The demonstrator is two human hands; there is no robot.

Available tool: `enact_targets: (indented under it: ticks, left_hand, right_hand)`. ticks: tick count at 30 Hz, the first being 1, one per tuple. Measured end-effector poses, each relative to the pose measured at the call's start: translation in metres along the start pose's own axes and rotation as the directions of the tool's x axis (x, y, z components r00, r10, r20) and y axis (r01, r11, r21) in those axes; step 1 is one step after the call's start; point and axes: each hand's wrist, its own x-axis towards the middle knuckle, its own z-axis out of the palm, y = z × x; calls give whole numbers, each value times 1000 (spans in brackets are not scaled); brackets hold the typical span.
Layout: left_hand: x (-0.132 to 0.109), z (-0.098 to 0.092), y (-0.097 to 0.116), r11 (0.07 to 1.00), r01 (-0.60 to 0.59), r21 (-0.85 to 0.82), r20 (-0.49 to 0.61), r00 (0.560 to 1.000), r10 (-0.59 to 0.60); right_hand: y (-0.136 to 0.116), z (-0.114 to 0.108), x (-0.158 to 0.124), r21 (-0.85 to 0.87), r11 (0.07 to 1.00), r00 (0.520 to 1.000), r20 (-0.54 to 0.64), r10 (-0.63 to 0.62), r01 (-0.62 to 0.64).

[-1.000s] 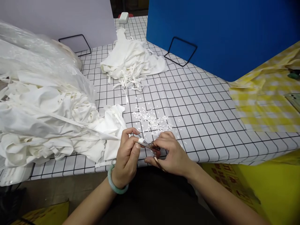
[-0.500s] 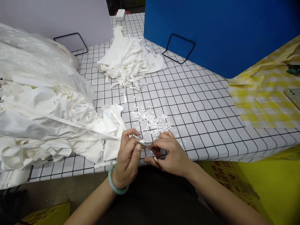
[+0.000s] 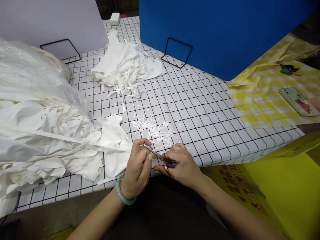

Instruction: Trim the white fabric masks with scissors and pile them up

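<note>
My left hand (image 3: 138,166), with a green bangle on the wrist, pinches the end of a white fabric strap (image 3: 82,142). The strap runs left over a heap of white garments (image 3: 60,136); its tip is hidden by my fingers. In my right hand (image 3: 183,163) are scissors (image 3: 158,155), fingers through the brown handles. The blades lie nearly together, pointing at my left fingertips. Small white cut scraps (image 3: 156,131) are scattered on the grid-patterned tablecloth (image 3: 200,110) just beyond both hands.
Another pile of white garments (image 3: 125,63) lies farther back. Clear plastic (image 3: 37,63) covers the left heap. A blue panel (image 3: 212,33) and a pale panel (image 3: 50,23) stand behind, near black wire stands. A phone (image 3: 298,101) rests on yellow checked cloth (image 3: 257,103).
The scissor blades have come together; a white bit between them earlier no longer shows. The view has turned right, bringing more of the phone into sight. Both hands keep their grip.
</note>
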Motion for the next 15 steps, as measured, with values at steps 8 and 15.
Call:
enact_targets:
  ticks: [8, 15]
  left_hand:
    - [-2, 8, -7, 1000, 0, 12, 129, 992, -1]
    - [-27, -79, 5, 840, 20, 542, 12, 999, -32]
  right_hand:
    - [4, -8, -9, 82, 955, 958, 18, 285, -285]
    - [12, -11, -5, 253, 878, 914, 97, 395, -406]
